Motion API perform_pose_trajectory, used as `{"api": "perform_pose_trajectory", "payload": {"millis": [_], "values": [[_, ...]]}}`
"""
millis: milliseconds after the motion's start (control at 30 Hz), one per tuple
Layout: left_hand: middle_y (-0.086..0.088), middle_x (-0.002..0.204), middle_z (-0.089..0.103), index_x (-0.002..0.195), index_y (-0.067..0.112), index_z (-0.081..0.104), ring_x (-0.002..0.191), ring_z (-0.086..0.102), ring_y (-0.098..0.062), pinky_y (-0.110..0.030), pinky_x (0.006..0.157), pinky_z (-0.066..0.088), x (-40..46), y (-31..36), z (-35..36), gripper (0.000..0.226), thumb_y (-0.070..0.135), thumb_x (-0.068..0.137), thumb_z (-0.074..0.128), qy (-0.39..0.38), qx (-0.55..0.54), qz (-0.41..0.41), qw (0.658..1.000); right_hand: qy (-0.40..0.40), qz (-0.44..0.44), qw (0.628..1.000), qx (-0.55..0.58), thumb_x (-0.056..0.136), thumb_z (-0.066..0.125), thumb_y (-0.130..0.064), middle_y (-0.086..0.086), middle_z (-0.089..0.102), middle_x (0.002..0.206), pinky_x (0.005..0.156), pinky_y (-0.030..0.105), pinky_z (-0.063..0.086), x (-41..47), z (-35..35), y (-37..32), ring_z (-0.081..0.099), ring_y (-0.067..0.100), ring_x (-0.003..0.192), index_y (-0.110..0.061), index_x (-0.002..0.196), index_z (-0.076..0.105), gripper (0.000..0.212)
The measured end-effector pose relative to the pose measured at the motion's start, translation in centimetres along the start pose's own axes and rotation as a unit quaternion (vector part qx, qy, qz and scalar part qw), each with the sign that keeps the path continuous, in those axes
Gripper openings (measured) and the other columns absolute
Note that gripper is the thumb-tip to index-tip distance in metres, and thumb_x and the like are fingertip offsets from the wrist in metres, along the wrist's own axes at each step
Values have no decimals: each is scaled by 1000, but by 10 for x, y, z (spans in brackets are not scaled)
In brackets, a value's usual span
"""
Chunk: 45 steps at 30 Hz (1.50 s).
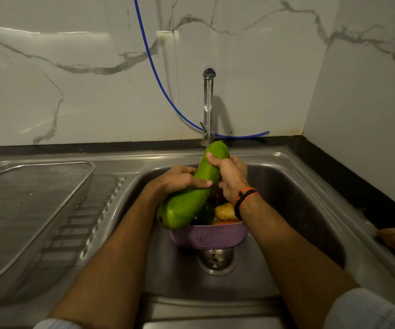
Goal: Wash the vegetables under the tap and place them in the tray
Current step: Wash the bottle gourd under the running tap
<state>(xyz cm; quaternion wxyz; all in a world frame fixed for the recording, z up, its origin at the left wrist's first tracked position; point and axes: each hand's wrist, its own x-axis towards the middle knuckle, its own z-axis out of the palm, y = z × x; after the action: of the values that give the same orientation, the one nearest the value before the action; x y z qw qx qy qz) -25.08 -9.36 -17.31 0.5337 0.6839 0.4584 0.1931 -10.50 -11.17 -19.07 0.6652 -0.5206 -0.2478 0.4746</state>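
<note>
Head view, near to far
Basket (207, 237): purple, in sink (298, 210), holding other vegetables (225, 212) (unwashed, probably).
Left hand (177, 180): wrapped round gourd (191, 193) at mid-length.
Right hand (229, 174): gripping the upper end.
Tap (208, 108): running onto gourd tip.
Tray (25, 198): on drainboard, holding nothing visible.
Progress: early; first wash under way.

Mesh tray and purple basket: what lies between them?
In the head view, the ribbed drainboard and the sink left wall lie between the mesh tray and the purple basket; the left forearm crosses that stretch nearer the camera.
</note>
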Motion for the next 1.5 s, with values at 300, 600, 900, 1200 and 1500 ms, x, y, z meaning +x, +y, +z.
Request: {"api": "perform_pose_trajectory", "payload": {"millis": [300, 600, 900, 1200, 1500], "values": [[-10, 113, 66, 117, 12, 64, 97, 69, -29, -40, 63, 62, 16, -17, -10, 71, 57, 66, 85, 167, -27, -36, 985, 193, -6, 970, 144, 71, 86, -21, 4, 59, 115, 83, 48, 55, 8, -29, -9, 59, 23, 92, -17, 134, 47, 75], [-15, 125, 58, 127, 9, 56, 104, 65, -32, -44, 66, 63, 33, -2, 26, 53, 23, 82, 80, 225, -301, 28, 926, 118, 30, 955, 271, 64, 90, -20, 15, 66, 114, 74, 50, 59, 7, -35, -14, 68, 33, 95, -13, 121, 56, 66], [-12, 124, 61, 123, 14, 60, 106, 65, -31, -52, 70, 62, 43, 4, 48, 47, 26, 83, 80, 263, -281, 82, 919, 32, 88, 961, 261, 67, 88, -17, 20, 71, 107, 63, 47, 60, -1, -16, 6, 72, 36, 89, -2, 122, 60, 63], [-2, 122, 57, 135, 20, 52, 111, 58, -22, -47, 94, 55, 53, 8, 63, 51, 31, 90, 72, 300, -114, 148, 936, 58, 94, 947, 303, 68, 85, -11, 20, 70, 110, 79, 49, 59, 1, -17, 8, 70, 36, 96, -3, 126, 58, 65], [-5, 113, 57, 118, 24, 50, 100, 58, -22, -45, 89, 55, 54, 10, 59, 38, 50, 93, 60, 325, 62, 166, 929, 64, 119, 942, 307, 64, 86, -12, 19, 68, 113, 81, 57, 57, -4, -5, 10, 68, 39, 99, -6, 125, 56, 69]]}}
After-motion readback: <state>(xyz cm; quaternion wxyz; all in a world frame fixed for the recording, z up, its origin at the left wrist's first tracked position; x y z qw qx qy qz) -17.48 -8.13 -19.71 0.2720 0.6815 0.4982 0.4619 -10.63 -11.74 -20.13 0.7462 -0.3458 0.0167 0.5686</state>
